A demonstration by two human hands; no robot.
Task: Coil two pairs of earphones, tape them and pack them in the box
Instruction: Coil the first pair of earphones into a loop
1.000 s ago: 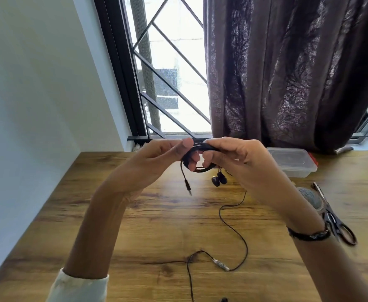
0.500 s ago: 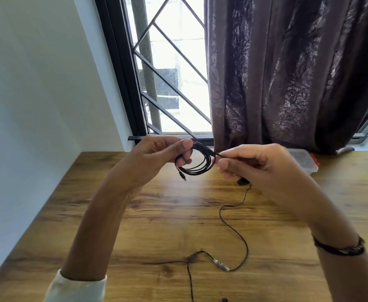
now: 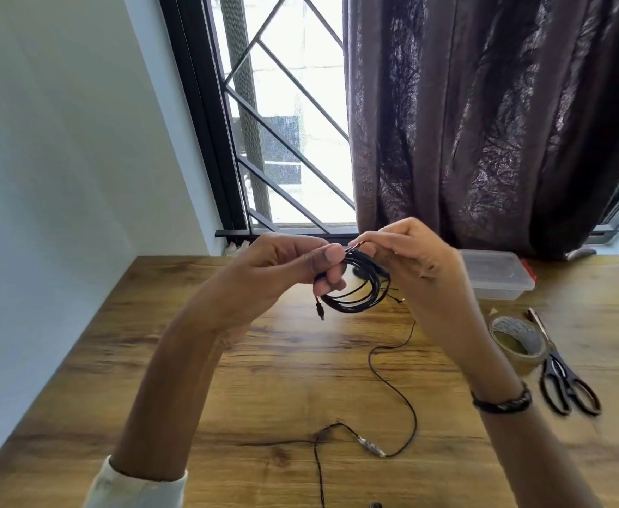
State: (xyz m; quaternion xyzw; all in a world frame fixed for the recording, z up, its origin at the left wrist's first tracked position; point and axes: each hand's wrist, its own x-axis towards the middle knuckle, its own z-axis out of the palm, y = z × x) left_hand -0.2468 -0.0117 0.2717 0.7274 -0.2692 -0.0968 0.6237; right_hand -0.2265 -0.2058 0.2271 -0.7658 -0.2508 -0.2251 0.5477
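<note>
A black coiled earphone cable (image 3: 359, 291) is held in the air above the wooden table (image 3: 154, 361). My left hand (image 3: 282, 269) pinches the coil's upper left side between thumb and fingers, and the jack plug hangs below it. My right hand (image 3: 414, 258) pinches the cable at the coil's top right. A second pair of earphones (image 3: 392, 383) lies uncoiled on the table below, its thin wire snaking toward the near edge. The clear plastic box (image 3: 498, 276) stands behind my right hand, lid on.
A roll of clear tape (image 3: 516, 342) and black-handled scissors (image 3: 564, 375) lie at the right of the table. A barred window and a dark curtain (image 3: 483, 122) stand behind the table, a white wall to the left.
My right hand has risen and moved left to the top of the coil, uncovering the tape roll and scissors. The coil has turned more face-on, with its plug hanging lower.
</note>
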